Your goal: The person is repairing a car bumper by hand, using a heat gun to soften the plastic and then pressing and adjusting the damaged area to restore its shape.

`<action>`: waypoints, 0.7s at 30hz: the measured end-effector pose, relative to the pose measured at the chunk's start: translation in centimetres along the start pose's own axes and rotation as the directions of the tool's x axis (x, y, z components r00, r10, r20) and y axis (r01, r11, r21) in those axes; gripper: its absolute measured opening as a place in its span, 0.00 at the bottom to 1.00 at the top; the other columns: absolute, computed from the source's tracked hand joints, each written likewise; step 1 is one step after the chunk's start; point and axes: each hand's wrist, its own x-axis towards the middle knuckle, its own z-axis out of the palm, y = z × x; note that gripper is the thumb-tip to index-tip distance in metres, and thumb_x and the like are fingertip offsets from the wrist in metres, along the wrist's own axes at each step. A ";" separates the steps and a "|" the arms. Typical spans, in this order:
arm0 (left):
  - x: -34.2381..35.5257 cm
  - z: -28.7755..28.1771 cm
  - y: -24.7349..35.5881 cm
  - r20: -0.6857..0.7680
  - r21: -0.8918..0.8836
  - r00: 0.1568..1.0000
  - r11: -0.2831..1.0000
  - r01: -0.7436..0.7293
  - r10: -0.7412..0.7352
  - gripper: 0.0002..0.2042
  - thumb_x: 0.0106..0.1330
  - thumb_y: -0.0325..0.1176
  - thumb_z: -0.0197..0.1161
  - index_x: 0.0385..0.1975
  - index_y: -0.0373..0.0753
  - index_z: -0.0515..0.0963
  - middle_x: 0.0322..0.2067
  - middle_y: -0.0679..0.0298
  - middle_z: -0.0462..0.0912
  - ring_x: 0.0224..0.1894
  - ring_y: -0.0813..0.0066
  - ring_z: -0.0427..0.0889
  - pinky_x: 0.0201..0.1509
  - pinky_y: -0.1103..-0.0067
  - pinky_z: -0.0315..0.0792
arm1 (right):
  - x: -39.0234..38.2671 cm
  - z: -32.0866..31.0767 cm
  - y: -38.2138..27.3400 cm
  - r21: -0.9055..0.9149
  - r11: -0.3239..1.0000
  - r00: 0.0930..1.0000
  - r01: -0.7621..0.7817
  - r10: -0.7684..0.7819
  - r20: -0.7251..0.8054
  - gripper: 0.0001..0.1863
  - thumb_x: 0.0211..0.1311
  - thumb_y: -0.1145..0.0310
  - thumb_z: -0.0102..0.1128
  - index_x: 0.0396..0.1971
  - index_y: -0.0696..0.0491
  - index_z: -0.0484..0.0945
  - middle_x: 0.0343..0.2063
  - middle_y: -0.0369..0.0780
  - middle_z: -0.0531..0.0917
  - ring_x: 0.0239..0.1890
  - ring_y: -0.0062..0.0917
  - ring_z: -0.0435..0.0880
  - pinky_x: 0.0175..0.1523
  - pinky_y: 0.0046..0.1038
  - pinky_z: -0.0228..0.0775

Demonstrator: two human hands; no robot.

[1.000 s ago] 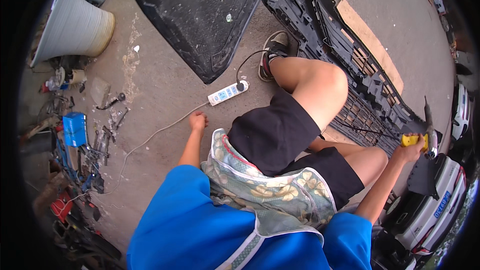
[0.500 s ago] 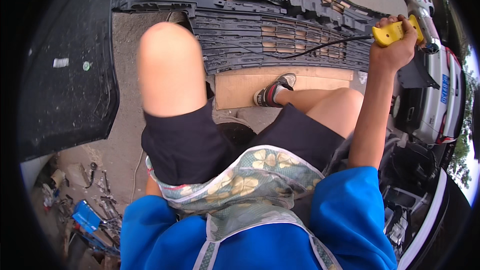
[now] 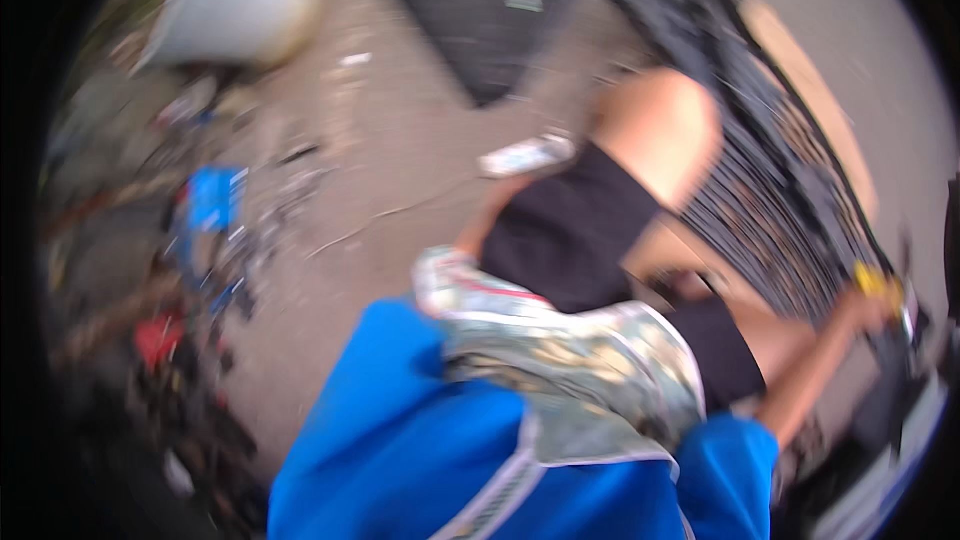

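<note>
At the far right, my right hand [image 3: 866,308] is closed around a yellow-handled corded tool [image 3: 878,282]. Blur hides the tool's working end. My left forearm [image 3: 490,212] runs down beside my dark shorts, and its hand is out of sight by my raised leg. A white object [image 3: 525,156], too smeared to name, is just beyond that forearm. To the right of my raised knee stretches a black slatted car grille panel [image 3: 770,210]. A large dark panel [image 3: 480,10] with pale labels is at the top.
A whitish bucket-like container [image 3: 235,15] is at the upper left. Along the left are a blue object [image 3: 215,198], a red object [image 3: 160,338] and scattered blurred tools. A thin cord [image 3: 390,214] crosses the ground. Cardboard [image 3: 815,100] lies past the grille panel.
My view has swung left, so the clutter and container show more and the panels sit further right. My right hand, still holding the yellow-handled tool, appears lower and further right.
</note>
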 end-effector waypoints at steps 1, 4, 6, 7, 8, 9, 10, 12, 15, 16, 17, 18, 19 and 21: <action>-1.7 -1.2 2.5 -0.053 -0.043 0.994 0.994 -0.098 0.096 0.17 0.73 0.34 0.44 0.50 0.33 0.78 0.52 0.56 0.79 0.55 0.69 0.76 0.60 0.73 0.69 | -0.7 -2.2 -3.5 0.387 0.912 0.989 -0.138 0.107 0.102 0.20 0.50 0.60 0.69 0.41 0.53 0.78 0.37 0.39 0.81 0.32 0.33 0.82 0.35 0.33 0.76; -8.4 3.1 11.3 -0.308 0.658 0.822 0.731 -0.179 0.478 0.17 0.75 0.36 0.45 0.52 0.32 0.76 0.49 0.56 0.79 0.54 0.68 0.75 0.62 0.74 0.65 | 0.8 -7.8 -7.6 0.817 -0.375 0.629 -0.439 0.520 0.577 0.10 0.55 0.69 0.65 0.30 0.61 0.79 0.25 0.40 0.81 0.23 0.27 0.79 0.29 0.31 0.73; -10.4 12.9 16.4 -0.263 0.679 0.644 0.612 -0.406 0.718 0.08 0.72 0.28 0.52 0.40 0.32 0.78 0.38 0.58 0.80 0.42 0.73 0.77 0.51 0.78 0.69 | 0.4 -6.9 -6.2 0.783 -0.511 0.716 -0.355 0.391 0.579 0.10 0.58 0.71 0.58 0.36 0.61 0.75 0.24 0.42 0.78 0.23 0.31 0.80 0.28 0.29 0.75; -11.0 15.1 16.9 -0.145 0.655 0.577 0.515 -0.553 0.804 0.06 0.70 0.27 0.55 0.38 0.31 0.78 0.36 0.58 0.79 0.39 0.73 0.77 0.47 0.80 0.70 | 0.7 -7.1 -5.8 0.785 -0.535 0.772 -0.311 0.340 0.537 0.10 0.58 0.72 0.58 0.35 0.63 0.73 0.22 0.42 0.77 0.21 0.30 0.79 0.26 0.28 0.74; -11.1 18.3 16.9 0.033 0.648 0.700 0.518 -0.559 0.713 0.06 0.68 0.26 0.56 0.39 0.32 0.78 0.36 0.59 0.79 0.38 0.73 0.77 0.46 0.79 0.71 | 0.1 -7.1 -4.8 0.794 -0.533 0.794 -0.292 0.327 0.512 0.09 0.58 0.73 0.57 0.34 0.62 0.73 0.22 0.42 0.77 0.20 0.30 0.78 0.26 0.28 0.74; -10.9 21.5 16.4 0.213 0.642 0.786 0.523 -0.560 0.580 0.05 0.67 0.25 0.58 0.39 0.32 0.78 0.36 0.61 0.79 0.37 0.74 0.78 0.44 0.78 0.73 | -0.4 -7.0 -3.8 0.805 -0.525 0.814 -0.278 0.316 0.487 0.08 0.58 0.73 0.57 0.32 0.62 0.72 0.22 0.42 0.77 0.19 0.29 0.78 0.26 0.28 0.73; -9.3 25.2 15.7 0.365 0.668 0.843 0.520 -0.533 0.395 0.04 0.64 0.24 0.60 0.36 0.32 0.79 0.33 0.61 0.80 0.34 0.74 0.78 0.40 0.78 0.73 | -1.1 -6.4 -2.8 0.817 -0.491 0.836 -0.303 0.274 0.475 0.07 0.58 0.74 0.56 0.32 0.62 0.71 0.21 0.42 0.77 0.19 0.29 0.78 0.25 0.28 0.73; -4.3 30.3 10.4 0.581 0.696 0.811 0.479 -0.535 0.062 0.07 0.63 0.28 0.61 0.38 0.33 0.79 0.30 0.54 0.81 0.34 0.63 0.82 0.39 0.76 0.73 | -1.7 -5.9 -2.1 0.800 -0.535 0.844 -0.272 0.267 0.466 0.07 0.58 0.74 0.57 0.31 0.61 0.72 0.21 0.41 0.77 0.19 0.26 0.77 0.25 0.26 0.71; 4.6 32.9 -0.9 0.563 0.817 0.761 0.081 -0.570 -0.322 0.09 0.61 0.31 0.56 0.36 0.36 0.81 0.36 0.50 0.83 0.39 0.56 0.84 0.40 0.66 0.77 | -1.0 -5.8 -1.7 0.733 -0.611 0.829 -0.300 0.213 0.517 0.08 0.58 0.73 0.58 0.32 0.61 0.73 0.21 0.40 0.78 0.19 0.24 0.77 0.26 0.25 0.70; 6.2 33.6 -4.2 0.525 0.808 0.760 -0.058 -0.587 -0.383 0.09 0.60 0.31 0.56 0.35 0.36 0.81 0.36 0.50 0.84 0.40 0.55 0.85 0.41 0.65 0.79 | -0.4 -5.9 -1.4 0.723 -0.618 0.814 -0.309 0.221 0.537 0.08 0.58 0.73 0.58 0.32 0.61 0.72 0.21 0.40 0.78 0.19 0.24 0.77 0.26 0.25 0.70; 8.2 34.4 -7.2 0.479 0.778 0.767 -0.198 -0.596 -0.427 0.09 0.59 0.30 0.56 0.34 0.35 0.81 0.36 0.49 0.84 0.41 0.55 0.85 0.43 0.65 0.80 | 0.3 -5.7 -1.3 0.712 -0.630 0.802 -0.310 0.228 0.552 0.08 0.58 0.72 0.58 0.32 0.61 0.72 0.22 0.41 0.78 0.19 0.24 0.77 0.26 0.25 0.70; 10.0 34.6 -9.9 0.462 0.782 0.766 -0.202 -0.590 -0.447 0.10 0.60 0.30 0.56 0.36 0.33 0.80 0.39 0.48 0.83 0.42 0.54 0.85 0.43 0.64 0.80 | 1.0 -5.5 -1.2 0.705 -0.638 0.797 -0.309 0.231 0.558 0.08 0.58 0.72 0.58 0.33 0.61 0.72 0.22 0.41 0.78 0.20 0.25 0.77 0.27 0.25 0.70; 11.3 34.4 -12.5 0.437 0.791 0.768 -0.207 -0.576 -0.468 0.10 0.60 0.29 0.55 0.37 0.32 0.79 0.41 0.47 0.83 0.42 0.52 0.85 0.44 0.63 0.80 | 1.4 -5.1 -1.0 0.693 -0.648 0.790 -0.315 0.226 0.570 0.08 0.59 0.72 0.57 0.34 0.61 0.72 0.23 0.41 0.77 0.21 0.25 0.77 0.27 0.25 0.70; 13.5 34.1 -17.0 0.440 0.844 0.841 -0.175 -0.507 -0.314 0.12 0.62 0.29 0.53 0.43 0.32 0.75 0.44 0.47 0.80 0.40 0.50 0.85 0.41 0.61 0.81 | 2.1 -4.0 -0.8 0.661 -0.674 0.796 -0.329 0.178 0.578 0.10 0.60 0.70 0.57 0.35 0.60 0.71 0.23 0.41 0.77 0.22 0.25 0.77 0.27 0.24 0.69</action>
